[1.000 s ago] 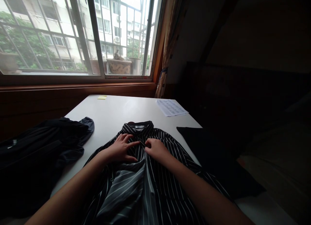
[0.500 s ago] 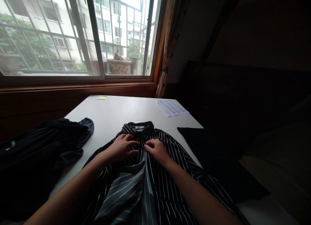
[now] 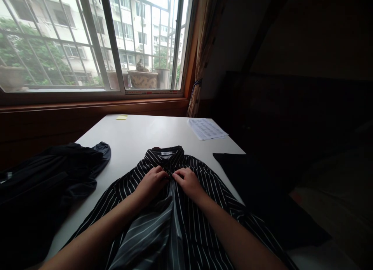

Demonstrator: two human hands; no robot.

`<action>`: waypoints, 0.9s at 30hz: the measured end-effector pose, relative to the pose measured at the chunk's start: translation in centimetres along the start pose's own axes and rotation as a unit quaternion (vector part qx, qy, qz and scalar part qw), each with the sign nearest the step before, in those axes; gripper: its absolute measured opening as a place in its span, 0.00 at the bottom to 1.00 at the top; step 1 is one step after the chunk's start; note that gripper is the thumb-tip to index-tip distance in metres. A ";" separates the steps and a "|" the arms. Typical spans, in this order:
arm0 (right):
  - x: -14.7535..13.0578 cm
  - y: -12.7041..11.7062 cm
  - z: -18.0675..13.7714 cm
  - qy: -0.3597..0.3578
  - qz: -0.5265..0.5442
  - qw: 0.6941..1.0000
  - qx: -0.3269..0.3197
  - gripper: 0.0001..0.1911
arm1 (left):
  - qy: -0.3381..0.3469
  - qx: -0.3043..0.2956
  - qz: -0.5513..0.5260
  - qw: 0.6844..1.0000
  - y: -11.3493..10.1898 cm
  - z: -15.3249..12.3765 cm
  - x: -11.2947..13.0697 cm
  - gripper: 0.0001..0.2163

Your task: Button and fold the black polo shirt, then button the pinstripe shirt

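Note:
A black shirt with white stripes (image 3: 204,188) lies front up on the white table (image 3: 136,134), its collar pointing toward the window. My left hand (image 3: 152,183) and my right hand (image 3: 188,182) meet at the shirt's front opening just below the collar. Both hands have their fingers curled and pinch the two edges of the placket together. Below my hands the front hangs open and shows the lighter grey inside.
A heap of dark clothing (image 3: 43,180) covers the table's left side. A flat dark cloth (image 3: 247,176) lies at the right edge. A printed sheet of paper (image 3: 206,129) and a yellow sticky note (image 3: 121,117) sit at the far side, under the barred window (image 3: 87,40).
My left hand has gone from lying flat with spread fingers to curling in and pinching the shirt's front edge next to the right hand. The shirt's left side has spread flatter.

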State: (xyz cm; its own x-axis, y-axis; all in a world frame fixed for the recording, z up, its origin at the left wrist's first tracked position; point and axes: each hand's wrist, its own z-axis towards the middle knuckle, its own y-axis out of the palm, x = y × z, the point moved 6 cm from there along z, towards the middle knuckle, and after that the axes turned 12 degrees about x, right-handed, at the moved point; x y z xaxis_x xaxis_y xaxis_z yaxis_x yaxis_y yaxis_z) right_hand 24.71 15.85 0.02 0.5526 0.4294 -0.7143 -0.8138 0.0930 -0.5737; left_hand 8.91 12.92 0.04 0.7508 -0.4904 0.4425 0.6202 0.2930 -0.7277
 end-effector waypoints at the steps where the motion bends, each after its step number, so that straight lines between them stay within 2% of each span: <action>1: 0.0 0.0 0.0 -0.001 0.001 1.000 -0.001 0.08 | 0.001 0.000 -0.006 1.000 0.0 0.0 -0.1 0.06; 7: 0.0 0.0 -0.1 -0.008 -0.001 1.000 0.011 0.07 | 0.050 -0.007 -0.016 0.999 0.4 0.0 -0.1 0.07; 15: 0.0 -0.1 0.0 -0.003 0.008 1.000 0.019 0.04 | 0.003 0.008 -0.049 0.999 0.3 0.2 -0.7 0.05; 27: -0.2 0.0 -0.2 -0.028 -0.005 1.000 0.010 0.02 | -0.034 -0.029 -0.102 0.994 0.7 0.2 -1.5 0.01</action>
State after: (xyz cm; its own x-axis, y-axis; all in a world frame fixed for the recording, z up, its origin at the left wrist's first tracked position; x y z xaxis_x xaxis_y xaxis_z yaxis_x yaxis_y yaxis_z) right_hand 24.59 15.61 0.08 0.5497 0.4784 -0.6848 -0.8123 0.1150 -0.5717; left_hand 8.27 14.07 -1.02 0.6253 -0.4771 0.6176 0.7488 0.1437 -0.6470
